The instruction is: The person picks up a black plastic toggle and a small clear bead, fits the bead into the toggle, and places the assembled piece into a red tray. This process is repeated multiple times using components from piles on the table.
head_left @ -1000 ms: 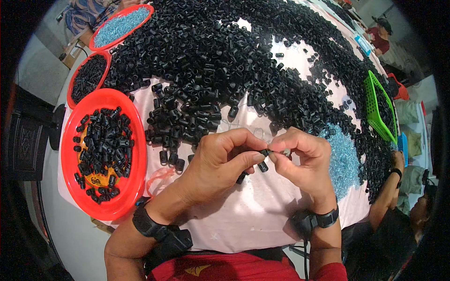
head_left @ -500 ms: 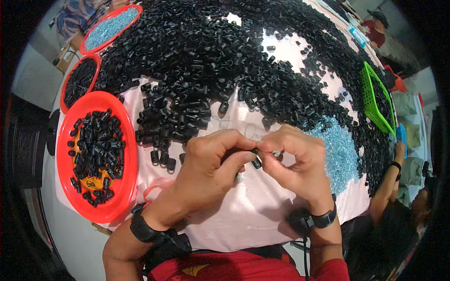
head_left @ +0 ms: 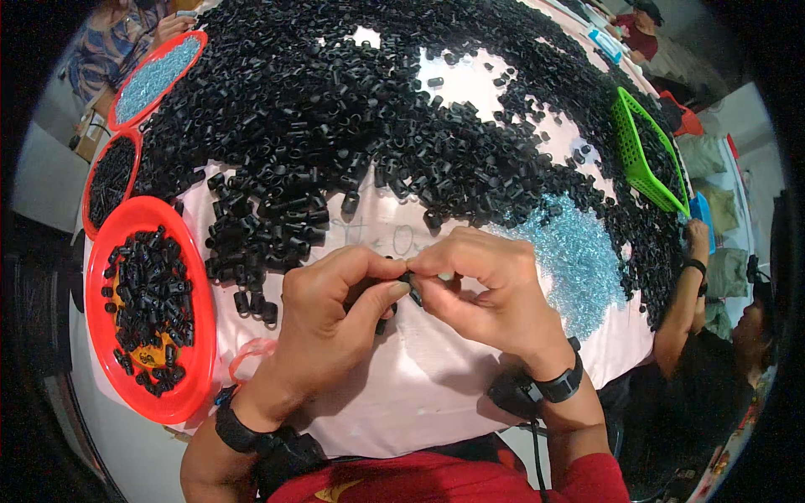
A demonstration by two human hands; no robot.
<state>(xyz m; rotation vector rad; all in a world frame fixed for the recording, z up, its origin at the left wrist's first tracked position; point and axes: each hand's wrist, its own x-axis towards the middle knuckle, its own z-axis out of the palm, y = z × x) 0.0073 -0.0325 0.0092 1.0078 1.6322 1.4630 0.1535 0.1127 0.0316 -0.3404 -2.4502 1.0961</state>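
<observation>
My left hand [head_left: 335, 302] and my right hand [head_left: 490, 293] meet above the near middle of the cloth-covered table. Thumb and forefinger are pinched together on each, at a small black plastic part [head_left: 416, 296] that shows between the fingertips. Most of this part is covered by my fingers. Beyond my hands spreads a big heap of similar black plastic parts [head_left: 285, 126]. Close to my right hand lies a pile of small pale-blue clear pieces [head_left: 579, 260].
Left of me, a red oval tray [head_left: 197, 369] holds black parts. Behind it are a red dish of thin black pieces [head_left: 113, 180] and a red tray of pale-blue pieces [head_left: 155, 81]. A green basket [head_left: 625, 138] stands right. Other people sit around the table; one's arm [head_left: 681, 323] reaches in at right.
The whole view has shifted, so the table's things sit further left. My hands stay together at the black part, with only slight finger movement.
</observation>
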